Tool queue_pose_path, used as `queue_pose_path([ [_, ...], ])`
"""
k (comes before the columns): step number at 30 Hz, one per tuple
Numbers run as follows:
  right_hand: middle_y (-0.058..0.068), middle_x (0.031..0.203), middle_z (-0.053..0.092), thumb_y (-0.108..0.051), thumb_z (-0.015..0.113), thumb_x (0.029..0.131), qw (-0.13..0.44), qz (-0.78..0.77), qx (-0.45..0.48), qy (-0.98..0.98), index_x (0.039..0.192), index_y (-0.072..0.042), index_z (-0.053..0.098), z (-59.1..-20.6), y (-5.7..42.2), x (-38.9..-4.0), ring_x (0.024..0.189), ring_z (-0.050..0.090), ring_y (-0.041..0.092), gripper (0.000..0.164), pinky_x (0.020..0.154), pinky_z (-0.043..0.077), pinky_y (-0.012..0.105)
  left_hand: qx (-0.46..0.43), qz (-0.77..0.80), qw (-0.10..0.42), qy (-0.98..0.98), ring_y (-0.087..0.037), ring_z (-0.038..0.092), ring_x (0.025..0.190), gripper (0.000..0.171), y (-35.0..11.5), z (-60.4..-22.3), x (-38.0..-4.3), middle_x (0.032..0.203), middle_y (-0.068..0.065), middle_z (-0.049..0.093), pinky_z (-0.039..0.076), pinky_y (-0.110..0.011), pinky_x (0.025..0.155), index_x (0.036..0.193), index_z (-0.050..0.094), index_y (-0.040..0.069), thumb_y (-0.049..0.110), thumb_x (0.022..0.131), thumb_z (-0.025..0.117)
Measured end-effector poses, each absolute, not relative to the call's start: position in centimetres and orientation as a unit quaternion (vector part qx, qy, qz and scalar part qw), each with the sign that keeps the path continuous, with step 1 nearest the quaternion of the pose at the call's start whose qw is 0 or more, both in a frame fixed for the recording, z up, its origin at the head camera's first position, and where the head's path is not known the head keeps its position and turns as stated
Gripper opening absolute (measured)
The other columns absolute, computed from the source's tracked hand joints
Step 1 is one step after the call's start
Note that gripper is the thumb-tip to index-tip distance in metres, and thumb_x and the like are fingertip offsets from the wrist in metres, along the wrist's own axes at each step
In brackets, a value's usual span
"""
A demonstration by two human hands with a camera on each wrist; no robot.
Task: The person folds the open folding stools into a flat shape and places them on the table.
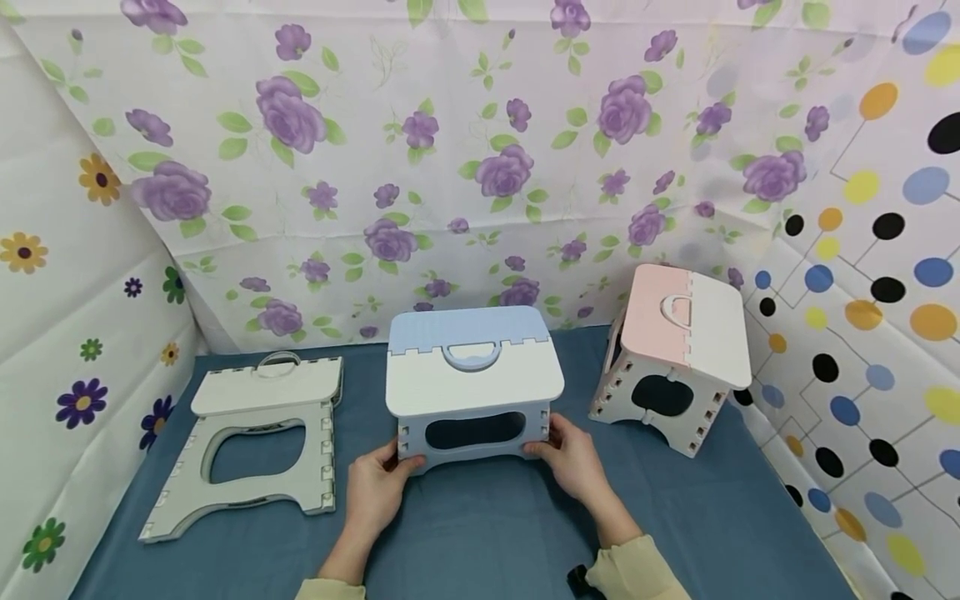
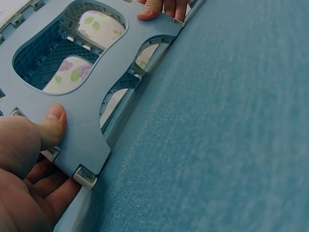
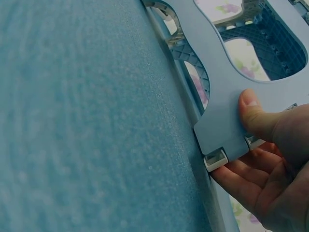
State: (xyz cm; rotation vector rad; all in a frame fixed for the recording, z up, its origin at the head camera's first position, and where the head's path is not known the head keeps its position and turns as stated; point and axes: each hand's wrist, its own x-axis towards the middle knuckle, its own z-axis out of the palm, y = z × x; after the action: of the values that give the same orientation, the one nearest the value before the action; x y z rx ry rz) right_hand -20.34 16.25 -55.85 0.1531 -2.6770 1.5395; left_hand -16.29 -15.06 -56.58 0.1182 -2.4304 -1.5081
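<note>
The left hand [image 1: 375, 492] pinches the near left leg corner of the blue stool [image 1: 472, 387], thumb on the front panel and fingers behind its edge. The right hand [image 1: 577, 462] grips the near right corner the same way. The blue stool stands upright in the middle of the table [image 1: 465, 542], its seat level and its lattice-backed leg panels spread apart, so its unfolding looks done or nearly so; whether every joint is locked cannot be told. Both hands have yet to let go.

Farther out on the right, the pink stool [image 1: 660, 321] also stands open, set at an angle and apart from the blue one. On the left, the pale stool [image 1: 270, 387] lies folded flat, so that one seems left to open. It lies near the left forearm, but nothing visible blocks either hand. A small black object [image 1: 579, 582], too cropped to identify, sits by the right cuff [image 1: 633, 571]. Behind hangs a floral cloth [image 1: 502, 83].
</note>
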Motion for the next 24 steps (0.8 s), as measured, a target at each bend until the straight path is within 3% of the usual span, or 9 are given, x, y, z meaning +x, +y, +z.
queue_pose_path([
  [24,0.001,0.112,0.078,-0.013,0.086,0.092,0.018,0.497,0.048,-0.866,0.123,-0.011,0.073,-55.71,16.30,-20.29,0.095,0.069,0.014,0.033,0.082,0.057,0.036,0.025,-0.507,0.140,-0.850,-0.018,0.077,0.092,0.043,-15.27,-56.41,-16.24,0.108,-0.011,0.081,0.059,-0.028,0.071,0.127,0.079,0.004,0.015,0.087,0.091],
])
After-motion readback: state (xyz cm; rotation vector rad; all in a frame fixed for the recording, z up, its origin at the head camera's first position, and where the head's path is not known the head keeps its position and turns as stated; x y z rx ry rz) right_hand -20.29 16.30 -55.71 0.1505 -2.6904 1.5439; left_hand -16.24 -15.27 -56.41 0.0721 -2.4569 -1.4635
